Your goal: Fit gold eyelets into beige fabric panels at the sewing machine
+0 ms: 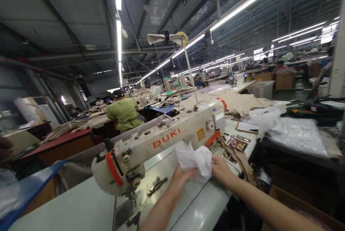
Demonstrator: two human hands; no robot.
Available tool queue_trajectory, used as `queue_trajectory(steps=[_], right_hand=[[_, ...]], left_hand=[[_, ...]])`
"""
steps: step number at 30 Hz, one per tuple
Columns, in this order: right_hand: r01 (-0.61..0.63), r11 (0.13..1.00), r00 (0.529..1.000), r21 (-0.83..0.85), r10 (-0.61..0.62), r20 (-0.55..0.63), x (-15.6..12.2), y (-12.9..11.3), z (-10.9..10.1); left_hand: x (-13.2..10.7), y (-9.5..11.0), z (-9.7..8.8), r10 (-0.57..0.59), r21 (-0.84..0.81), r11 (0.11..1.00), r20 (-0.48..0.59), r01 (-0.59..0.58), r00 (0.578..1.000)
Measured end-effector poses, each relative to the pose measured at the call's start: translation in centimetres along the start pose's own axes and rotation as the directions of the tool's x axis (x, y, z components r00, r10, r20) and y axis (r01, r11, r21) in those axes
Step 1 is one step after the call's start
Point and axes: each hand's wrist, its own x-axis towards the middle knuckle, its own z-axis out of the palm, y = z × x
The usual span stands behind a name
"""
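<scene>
A crumpled white sheet [194, 159], thin like tissue or soft cloth, is held up between both hands over the sewing table [188, 211]. My left hand [179, 179] grips its lower left side, with the thumb across the front. At its right edge my right hand [219, 170] is closed on it, and some fingers are hidden. Right behind the sheet runs the arm of a white sewing machine [167, 144] lettered DUKI. Small metal thread snips [156, 186] lie on the machine bed to the left of my left hand.
Beige straps [238, 155] and small metal parts [241, 145] lie at the table's right end. Beyond are a notebook [246, 127], clear plastic bags [299, 135] and beige cut pieces [239, 101]. A person in a green top [122, 112] sits at the left. A thread stand [190, 69] rises behind the machine.
</scene>
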Motion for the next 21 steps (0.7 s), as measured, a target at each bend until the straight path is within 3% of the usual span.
queue_trajectory(steps=[3,5,11,14,18,19,21], right_hand=[[0.025,1.000,1.000,-0.015,-0.025,0.016,1.0,0.1,0.9],[0.042,0.998,0.999,-0.040,-0.041,0.017,1.5,0.2,1.6],[0.071,0.987,0.995,-0.145,-0.060,0.082,1.7,-0.8,3.1],[0.114,0.979,0.991,-0.169,-0.100,0.086,0.9,-2.2,2.4],[0.167,0.971,0.985,-0.170,-0.172,-0.020,-0.3,-3.2,0.6],[0.140,0.983,0.990,-0.115,-0.141,0.005,-0.5,-3.1,0.5],[0.025,0.998,0.986,0.057,-0.034,0.166,-1.0,-2.8,0.8]], left_hand=[[0.0,-0.1,1.2,0.008,0.010,1.000,0.171,-0.009,0.985],[-0.1,-0.1,1.7,0.049,0.035,0.998,0.229,-0.059,0.972],[-0.1,-0.1,2.1,0.196,0.087,0.976,0.025,-0.198,0.980],[-0.2,0.0,1.5,0.202,0.072,0.977,-0.028,-0.200,0.979],[-0.6,0.2,0.9,0.166,0.059,0.985,-0.054,-0.163,0.985],[-0.8,0.2,1.0,0.161,0.052,0.986,-0.041,-0.159,0.986],[-1.2,0.1,1.2,0.142,0.029,0.989,0.007,-0.142,0.990]])
